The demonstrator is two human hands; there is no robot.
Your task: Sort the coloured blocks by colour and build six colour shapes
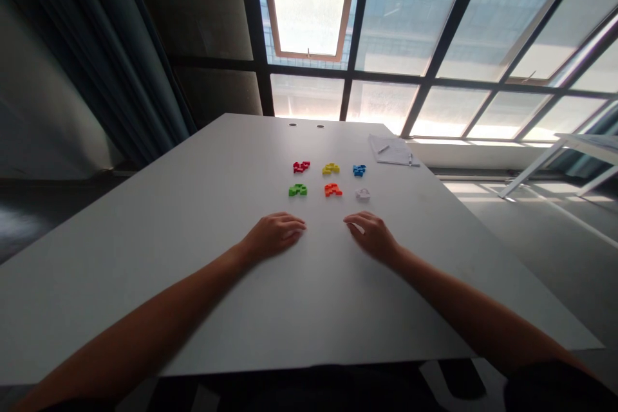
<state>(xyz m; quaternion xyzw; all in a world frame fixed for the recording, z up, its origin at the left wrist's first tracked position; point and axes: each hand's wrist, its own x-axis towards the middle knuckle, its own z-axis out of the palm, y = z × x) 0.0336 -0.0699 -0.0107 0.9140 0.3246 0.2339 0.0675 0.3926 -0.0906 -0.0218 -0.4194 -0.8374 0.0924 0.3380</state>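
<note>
My left hand [273, 235] and my right hand [371, 235] both rest palm down on the white table [193, 219], fingers stretched forward and holding nothing. Just beyond them lie several small plastic puzzle pieces in two rows. The far row has a red piece [301, 167], a yellow piece [331, 168] and a blue piece [358, 170]. The near row has a green piece [298, 190], an orange piece [333, 190] and a white piece [362, 193]. The white piece is nearest my right hand, the green one nearest my left. Neither hand touches a piece.
A sheet of paper with a pen [393, 150] lies at the table's far right. Two small cable holes [306, 125] sit near the far edge. Large windows stand behind the table, a dark curtain [120, 58] at left, another white table [589, 141] at right.
</note>
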